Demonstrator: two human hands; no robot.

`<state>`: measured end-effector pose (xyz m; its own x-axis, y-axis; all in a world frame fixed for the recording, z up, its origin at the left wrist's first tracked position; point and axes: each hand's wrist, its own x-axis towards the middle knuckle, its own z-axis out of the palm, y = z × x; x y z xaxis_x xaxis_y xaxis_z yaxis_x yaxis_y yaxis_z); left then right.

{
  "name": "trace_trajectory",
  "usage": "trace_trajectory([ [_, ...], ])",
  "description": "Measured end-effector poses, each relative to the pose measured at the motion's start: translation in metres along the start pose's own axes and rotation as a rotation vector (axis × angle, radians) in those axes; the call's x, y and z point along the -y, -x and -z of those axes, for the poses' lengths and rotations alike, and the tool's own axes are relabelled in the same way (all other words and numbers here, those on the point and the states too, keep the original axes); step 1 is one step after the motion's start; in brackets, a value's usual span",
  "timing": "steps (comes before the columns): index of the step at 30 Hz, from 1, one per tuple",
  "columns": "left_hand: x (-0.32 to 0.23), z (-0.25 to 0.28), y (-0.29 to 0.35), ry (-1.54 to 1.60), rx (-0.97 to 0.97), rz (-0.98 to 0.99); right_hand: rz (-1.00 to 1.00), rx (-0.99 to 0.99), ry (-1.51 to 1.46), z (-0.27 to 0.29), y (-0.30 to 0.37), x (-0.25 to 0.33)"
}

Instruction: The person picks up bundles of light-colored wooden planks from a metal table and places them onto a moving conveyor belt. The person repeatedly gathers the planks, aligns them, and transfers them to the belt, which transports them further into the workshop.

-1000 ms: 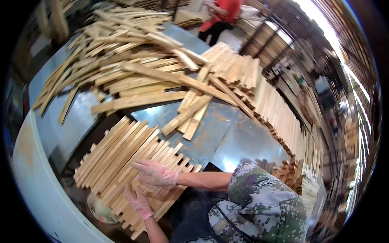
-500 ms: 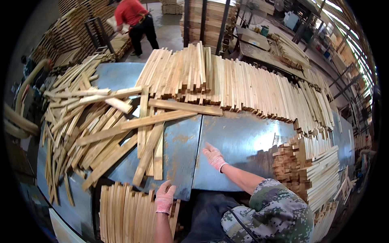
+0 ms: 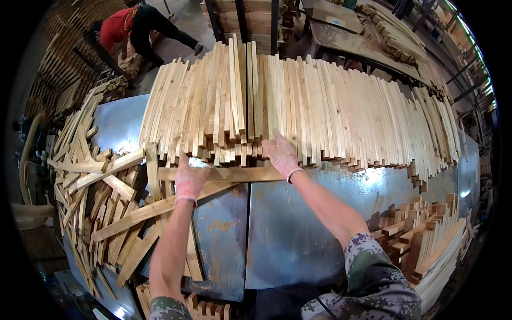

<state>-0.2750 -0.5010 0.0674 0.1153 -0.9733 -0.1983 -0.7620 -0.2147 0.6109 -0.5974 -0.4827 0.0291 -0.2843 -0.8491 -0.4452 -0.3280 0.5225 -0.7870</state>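
Both my hands wear pale pink-white knit gloves and reach forward to the long row of stacked wooden strips (image 3: 341, 112). My left hand (image 3: 190, 182) is open, with forefinger and thumb apart, at the near ends of the strips. It overlaps a wooden slat (image 3: 242, 174) that lies crosswise in front of the row. My right hand (image 3: 280, 154) is open, its fingers stretched over the near ends of the strips, right of a few raised strips (image 3: 237, 90) on top. Whether the fingertips touch the wood, I cannot tell. Neither hand visibly holds anything.
A jumbled heap of loose slats (image 3: 114, 192) covers the left of the metal table (image 3: 298, 229). More strips (image 3: 426, 234) are stacked at the right, others (image 3: 208, 309) by the near edge. A person in red (image 3: 120, 29) bends over at the far left.
My hands have moved forward from the near edge and the table's middle to the row of strips. The view has shifted, and the person in red has bent down.
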Motion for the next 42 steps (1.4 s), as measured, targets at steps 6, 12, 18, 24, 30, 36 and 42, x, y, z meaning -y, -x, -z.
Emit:
trace_trajectory([
  [6, -0.037, -0.036, -0.109, -0.341, 0.107, 0.055, 0.054, -0.001, 0.181, 0.001, -0.050, 0.035],
  [12, -0.015, -0.051, -0.142, -0.428, 0.163, -0.131, -0.127, 0.123, 0.270, -0.015, -0.063, 0.080],
  [18, 0.023, -0.055, -0.074, -0.681, 0.216, -0.240, -0.056, 0.131, 0.368, 0.002, -0.015, 0.053],
  [24, 0.056, -0.051, 0.128, -0.113, 0.084, -0.163, 0.036, 0.099, 0.221, 0.003, 0.135, -0.031],
  [30, 0.082, -0.029, 0.252, 0.195, 0.212, 0.114, -0.063, 0.248, 0.140, -0.011, 0.220, -0.105],
  [36, 0.075, -0.018, 0.186, 0.412, 0.380, 0.315, -0.051, 0.325, 0.374, -0.017, 0.144, -0.163],
  [42, 0.055, -0.035, 0.181, 0.515, 0.297, 0.228, -0.100, 0.047, -0.541, -0.052, 0.083, -0.201],
])
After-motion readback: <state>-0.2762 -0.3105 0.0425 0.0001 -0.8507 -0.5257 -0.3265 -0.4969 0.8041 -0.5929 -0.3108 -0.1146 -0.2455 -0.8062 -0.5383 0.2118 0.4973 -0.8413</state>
